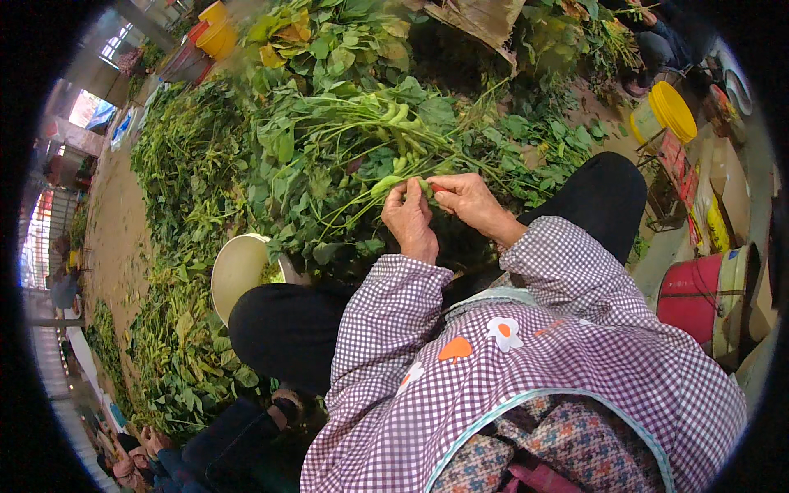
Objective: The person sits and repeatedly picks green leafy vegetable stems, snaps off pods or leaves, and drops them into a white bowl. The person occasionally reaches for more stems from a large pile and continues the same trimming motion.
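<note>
My left hand [410, 222] pinches a green bean pod [387, 185] between thumb and forefinger. My right hand [474, 200] meets it at the fingertips, with a small red object [436, 187] in its grip; too little shows to name it. Just beyond both hands lies a bunch of cut bean stems [357, 117], likely soybean, with a cluster of plump green pods [400, 117] on them. The bunch rests on a heap of leafy bean plants [277, 179]. A pale bucket [237, 271] stands beside my left knee, some green in it.
Yellow buckets [217, 34] stand far left, another yellow-rimmed bucket [672, 111] at right. A red-and-cream bucket [690, 302] is near my right side. Other people's hands [154, 439] show at lower left; another person's leg [656, 49] is at upper right. Brown sacking [481, 21] lies on the heap.
</note>
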Demonstrator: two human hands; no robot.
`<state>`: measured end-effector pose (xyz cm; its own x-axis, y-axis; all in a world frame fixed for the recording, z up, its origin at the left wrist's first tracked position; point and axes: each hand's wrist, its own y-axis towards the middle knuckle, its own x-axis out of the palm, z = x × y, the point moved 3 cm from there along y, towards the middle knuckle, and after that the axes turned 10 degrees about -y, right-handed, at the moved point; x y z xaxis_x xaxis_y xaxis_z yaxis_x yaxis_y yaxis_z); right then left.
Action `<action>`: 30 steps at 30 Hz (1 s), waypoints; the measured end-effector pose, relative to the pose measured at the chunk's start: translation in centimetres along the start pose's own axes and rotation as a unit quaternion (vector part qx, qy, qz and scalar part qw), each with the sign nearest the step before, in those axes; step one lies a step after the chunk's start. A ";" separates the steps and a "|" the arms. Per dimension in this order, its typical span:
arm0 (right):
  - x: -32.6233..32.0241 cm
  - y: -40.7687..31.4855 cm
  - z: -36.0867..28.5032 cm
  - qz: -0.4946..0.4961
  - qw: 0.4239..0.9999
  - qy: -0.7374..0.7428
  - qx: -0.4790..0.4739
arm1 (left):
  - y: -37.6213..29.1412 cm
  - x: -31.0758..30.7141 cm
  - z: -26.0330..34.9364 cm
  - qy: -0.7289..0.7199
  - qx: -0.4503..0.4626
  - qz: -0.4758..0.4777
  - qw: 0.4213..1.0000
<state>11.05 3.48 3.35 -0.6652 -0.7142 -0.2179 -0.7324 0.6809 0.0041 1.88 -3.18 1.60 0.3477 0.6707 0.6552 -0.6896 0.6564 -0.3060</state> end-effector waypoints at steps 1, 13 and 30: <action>0.2 0.0 0.1 -0.007 1.000 0.017 0.015 | 0.1 0.0 0.1 0.011 -0.004 -0.004 1.000; -0.2 -0.3 -0.8 0.011 0.997 -0.058 -0.048 | 0.0 -0.4 0.0 0.024 -0.002 -0.060 0.998; -0.5 3.3 -7.6 0.057 0.937 -0.277 -0.206 | 1.3 -2.3 -1.3 0.135 -0.073 -0.065 0.986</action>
<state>7.87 4.88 10.92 -0.6489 -0.3690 -0.6654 -0.7307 0.5460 0.4098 0.95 -3.43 -1.21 0.5970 0.6315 0.4947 -0.5356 0.7729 -0.3403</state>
